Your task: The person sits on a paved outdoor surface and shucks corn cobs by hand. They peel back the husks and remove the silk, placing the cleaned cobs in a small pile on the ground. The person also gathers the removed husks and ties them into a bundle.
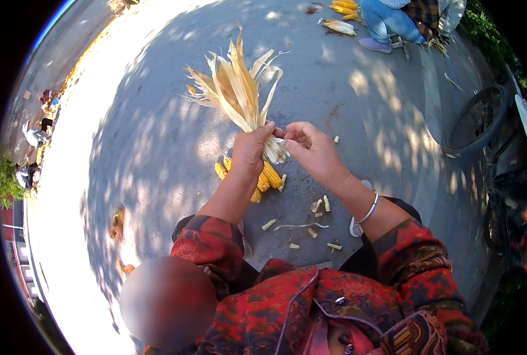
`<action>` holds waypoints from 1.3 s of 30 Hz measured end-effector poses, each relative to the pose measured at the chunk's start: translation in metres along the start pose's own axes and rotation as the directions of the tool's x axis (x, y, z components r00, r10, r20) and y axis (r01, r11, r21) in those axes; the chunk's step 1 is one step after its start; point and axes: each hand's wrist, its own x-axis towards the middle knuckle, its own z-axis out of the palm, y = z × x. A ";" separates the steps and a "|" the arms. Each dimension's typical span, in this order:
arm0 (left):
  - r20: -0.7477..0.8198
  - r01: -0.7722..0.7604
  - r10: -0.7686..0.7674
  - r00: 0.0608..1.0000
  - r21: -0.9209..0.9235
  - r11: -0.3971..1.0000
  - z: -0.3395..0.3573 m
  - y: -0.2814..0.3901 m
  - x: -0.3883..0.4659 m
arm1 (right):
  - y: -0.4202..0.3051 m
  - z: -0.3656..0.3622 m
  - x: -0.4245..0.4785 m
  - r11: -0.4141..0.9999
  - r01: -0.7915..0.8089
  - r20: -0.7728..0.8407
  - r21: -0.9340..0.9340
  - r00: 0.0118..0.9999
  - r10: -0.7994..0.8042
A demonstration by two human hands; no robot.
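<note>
My left hand [251,148] is closed around the gathered base of a bundle of dry corn husks [241,91], whose loose papery ends fan out away from me. At the bundle's near end, my right hand [310,148] has thumb and fingertips at a pale strip of husk; whether it grips the strip is hard to tell. Below my hands, several yellow corn cobs [270,175] lie together on the pavement, partly hidden by my left hand and wrist. Short pale stalk stubs [326,203] and a thin husk strip [301,226] are scattered between my feet.
At the upper right a person in jeans [390,22] sits near more yellow corn [345,8] and a cob in pale husk [338,26]. A vehicle wheel [476,120] stands at the right. Brown corn silk [117,224] lies on the ground at the left.
</note>
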 end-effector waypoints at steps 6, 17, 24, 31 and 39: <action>0.062 -0.074 0.065 0.996 0.151 0.986 0.013 -0.020 -0.009 | -0.011 0.009 0.001 0.985 0.171 -0.091 -0.005 0.981 -0.170; 0.171 -0.286 0.243 0.955 0.750 0.597 0.016 -0.035 -0.003 | 0.004 0.009 0.009 0.982 0.182 -0.187 0.051 0.968 -0.170; 0.080 0.002 -0.015 0.997 0.160 0.987 0.018 -0.023 -0.006 | -0.005 0.007 0.010 0.877 0.033 -0.112 0.480 0.993 0.024; 0.061 -0.109 0.092 0.994 0.619 0.778 0.023 -0.008 -0.017 | 0.002 0.001 0.017 0.714 0.062 -0.127 0.698 0.991 0.038; 0.098 0.084 -0.112 0.989 0.255 0.963 0.013 -0.024 -0.010 | -0.011 0.000 0.012 0.962 -0.154 0.116 0.226 0.985 0.130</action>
